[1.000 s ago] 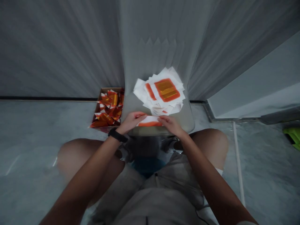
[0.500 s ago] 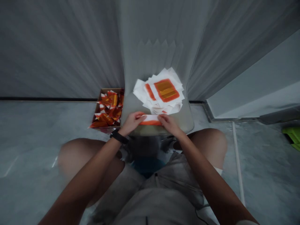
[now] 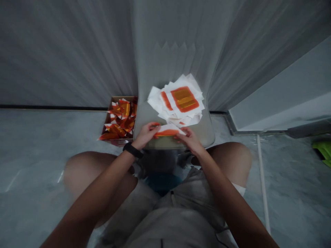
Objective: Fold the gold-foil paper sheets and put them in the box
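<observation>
Dim, bluish light; soft blur throughout, with stretched, wide-angle edges.

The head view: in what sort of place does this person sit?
Perhaps a small indoor corner with improvised seating: a grey chair serves as a work surface, grey curtain-like folds hang behind, and the floor looks like bare concrete.

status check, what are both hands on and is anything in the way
Left hand and right hand on folded paper. Paper stack just beyond, on chair. Nothing visibly blocking either hand.
</observation>
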`<state>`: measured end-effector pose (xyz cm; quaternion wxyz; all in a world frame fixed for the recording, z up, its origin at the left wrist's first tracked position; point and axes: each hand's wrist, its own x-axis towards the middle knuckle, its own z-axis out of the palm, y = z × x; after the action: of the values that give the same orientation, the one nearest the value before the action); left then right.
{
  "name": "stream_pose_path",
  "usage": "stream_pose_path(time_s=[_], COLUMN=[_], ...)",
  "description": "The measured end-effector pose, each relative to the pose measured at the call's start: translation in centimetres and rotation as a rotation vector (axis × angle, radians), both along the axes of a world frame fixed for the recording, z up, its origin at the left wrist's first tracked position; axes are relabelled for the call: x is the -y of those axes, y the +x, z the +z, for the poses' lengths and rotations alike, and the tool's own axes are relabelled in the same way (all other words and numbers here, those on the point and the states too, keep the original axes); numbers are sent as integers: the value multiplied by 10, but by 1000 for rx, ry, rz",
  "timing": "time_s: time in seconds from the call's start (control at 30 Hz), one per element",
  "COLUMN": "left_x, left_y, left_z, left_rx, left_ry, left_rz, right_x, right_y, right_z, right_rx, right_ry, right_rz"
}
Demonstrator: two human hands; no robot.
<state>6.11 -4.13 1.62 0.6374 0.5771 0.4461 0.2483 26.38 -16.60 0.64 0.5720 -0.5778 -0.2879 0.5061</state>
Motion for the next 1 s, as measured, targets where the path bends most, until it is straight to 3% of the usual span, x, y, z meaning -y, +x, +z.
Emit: stream_pose_path(time_s=[0.23,0.47,0.7,0.83,0.9,1.0], left_x=[-6,-17,-12,-10,-11,-10], left_y=[-1,-6,0,2,3,5], left_z=[-3,-7,-11,-10,-9,-3], left_rx=[-25,-60,-80,-77,-79,23], left_ry=[-24,87,141,218,189,26], left_rz=[10,20,8,36,65,161], right_x=[3,-1,-8,-9,-10,-12], right_y=[0,1,-3,-4,-3,-1], right_z=[-1,-8,-11,-6,-5,-4], right_rx=[93,87,84,46,15,-56], right_ry=[-26,-24,-71,-148,-175,-185], right_rz=[65,30,-76,-19,4,-43])
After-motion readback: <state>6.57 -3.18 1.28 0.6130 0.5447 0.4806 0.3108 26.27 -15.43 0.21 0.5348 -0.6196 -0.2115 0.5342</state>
